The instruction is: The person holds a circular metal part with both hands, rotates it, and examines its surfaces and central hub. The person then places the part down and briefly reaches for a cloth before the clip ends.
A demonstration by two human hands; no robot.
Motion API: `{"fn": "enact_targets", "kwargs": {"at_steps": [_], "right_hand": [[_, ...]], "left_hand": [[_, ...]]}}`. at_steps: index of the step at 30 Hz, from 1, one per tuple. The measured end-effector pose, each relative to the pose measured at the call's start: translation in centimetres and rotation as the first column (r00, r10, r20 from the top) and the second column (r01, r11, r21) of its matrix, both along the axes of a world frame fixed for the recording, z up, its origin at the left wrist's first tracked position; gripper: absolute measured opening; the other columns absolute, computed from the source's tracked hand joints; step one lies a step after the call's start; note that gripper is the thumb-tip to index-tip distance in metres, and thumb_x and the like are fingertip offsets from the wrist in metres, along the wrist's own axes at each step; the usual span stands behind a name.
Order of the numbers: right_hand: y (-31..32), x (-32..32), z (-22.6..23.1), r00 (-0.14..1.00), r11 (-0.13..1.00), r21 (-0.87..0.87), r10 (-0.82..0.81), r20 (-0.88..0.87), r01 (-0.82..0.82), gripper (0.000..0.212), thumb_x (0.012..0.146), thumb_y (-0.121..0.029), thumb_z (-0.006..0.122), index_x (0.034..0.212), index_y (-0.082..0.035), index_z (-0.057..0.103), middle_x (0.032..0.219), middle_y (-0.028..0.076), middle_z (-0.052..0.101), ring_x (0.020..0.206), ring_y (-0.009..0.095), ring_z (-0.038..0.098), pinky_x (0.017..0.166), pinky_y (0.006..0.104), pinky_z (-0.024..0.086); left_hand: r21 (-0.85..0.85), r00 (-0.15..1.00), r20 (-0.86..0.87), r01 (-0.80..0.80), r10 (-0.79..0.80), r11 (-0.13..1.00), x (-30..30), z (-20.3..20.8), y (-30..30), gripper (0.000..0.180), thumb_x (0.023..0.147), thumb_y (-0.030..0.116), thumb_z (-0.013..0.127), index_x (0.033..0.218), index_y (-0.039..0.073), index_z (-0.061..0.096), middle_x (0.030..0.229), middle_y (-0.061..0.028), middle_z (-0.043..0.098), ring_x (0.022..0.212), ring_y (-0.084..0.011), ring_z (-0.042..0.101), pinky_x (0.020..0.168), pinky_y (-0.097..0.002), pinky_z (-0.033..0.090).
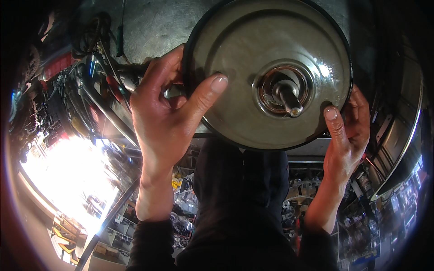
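Observation:
A large round metal disc (235, 101), olive-grey and shiny with a dark rim, is tilted up before me over the workbench. From the rusty ring (266, 86) at its hub, a short metal rod (288, 100) sticks out toward me. My left hand (165, 108) grips the disc's left edge, its thumb lying on the face and its fingers at the rim. At the lower right edge, my right hand (346, 128) pinches the rim, thumb in front, other fingers partly hidden behind. The disc's back side is hidden.
Beneath the disc is a grey metal bench top (153, 22). Tangled cables and tools (92, 77) lie to its left, including a dark-handled screwdriver (120, 40). A large curved metal panel (398, 131) stands at the right. Cluttered parts (185, 221) fill the space below.

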State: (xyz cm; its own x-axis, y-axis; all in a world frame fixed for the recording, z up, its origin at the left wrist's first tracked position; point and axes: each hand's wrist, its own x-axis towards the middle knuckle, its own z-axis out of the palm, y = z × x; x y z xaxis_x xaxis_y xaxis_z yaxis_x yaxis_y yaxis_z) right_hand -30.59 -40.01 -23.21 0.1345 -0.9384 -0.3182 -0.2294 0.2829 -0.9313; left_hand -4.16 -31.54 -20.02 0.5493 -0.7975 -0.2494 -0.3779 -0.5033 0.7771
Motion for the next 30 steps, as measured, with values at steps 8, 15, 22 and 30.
{"fn": "enact_targets", "kwargs": {"at_steps": [8,15,22,30], "right_hand": [[-0.02,0.03,-0.08,1.0,1.0,-0.023,-0.004,-0.023,0.003,0.069,0.081,-0.021,0.091,0.136,0.005,0.058,0.121,0.013,0.069,0.11,0.02,0.064,0.099,0.0338,0.05],[0.07,0.08,-0.08,0.999,0.999,-0.046,-0.011,-0.052,0.009,0.071,0.08,-0.024,0.092,0.136,0.006,0.058,0.121,0.012,0.069,0.109,0.02,0.065,0.097,0.0333,0.05],[0.09,0.11,-0.16,0.998,0.998,-0.051,-0.026,-0.057,0.024,0.074,0.08,-0.024,0.092,0.137,0.008,0.056,0.122,0.015,0.067,0.11,0.022,0.065,0.097,0.0328,0.051],[0.17,0.14,-0.26,0.997,0.998,-0.06,-0.038,-0.071,0.033,0.076,0.081,-0.027,0.091,0.138,0.008,0.056,0.123,0.016,0.067,0.112,0.023,0.064,0.1,0.0352,0.051]], "left_hand": [[0.056,1.0,-0.015,-0.002,0.003,0.998,0.05,0.17,-0.02,0.052,0.089,0.018,0.085,0.132,-0.004,0.066,0.094,-0.0004,0.074,0.079,-0.0011,0.058,0.066,-0.0138,0.037],[0.011,0.998,-0.068,0.009,-0.008,1.0,0.32,-0.33,-0.11,0.05,0.09,0.015,0.083,0.132,-0.006,0.065,0.104,-0.0064,0.075,0.089,-0.006,0.064,0.079,-0.0173,0.047],[0.024,0.99,-0.138,0.005,-0.001,1.0,0.42,-0.29,-0.21,0.049,0.091,0.012,0.082,0.132,-0.006,0.064,0.107,-0.0081,0.075,0.094,-0.0081,0.066,0.084,-0.0194,0.05],[0.0,0.988,-0.151,-0.03,0.029,1.0,0.2,-0.31,-0.35,0.048,0.09,0.011,0.083,0.13,-0.007,0.065,0.108,-0.0088,0.075,0.096,-0.0096,0.066,0.085,-0.0203,0.051]]}}
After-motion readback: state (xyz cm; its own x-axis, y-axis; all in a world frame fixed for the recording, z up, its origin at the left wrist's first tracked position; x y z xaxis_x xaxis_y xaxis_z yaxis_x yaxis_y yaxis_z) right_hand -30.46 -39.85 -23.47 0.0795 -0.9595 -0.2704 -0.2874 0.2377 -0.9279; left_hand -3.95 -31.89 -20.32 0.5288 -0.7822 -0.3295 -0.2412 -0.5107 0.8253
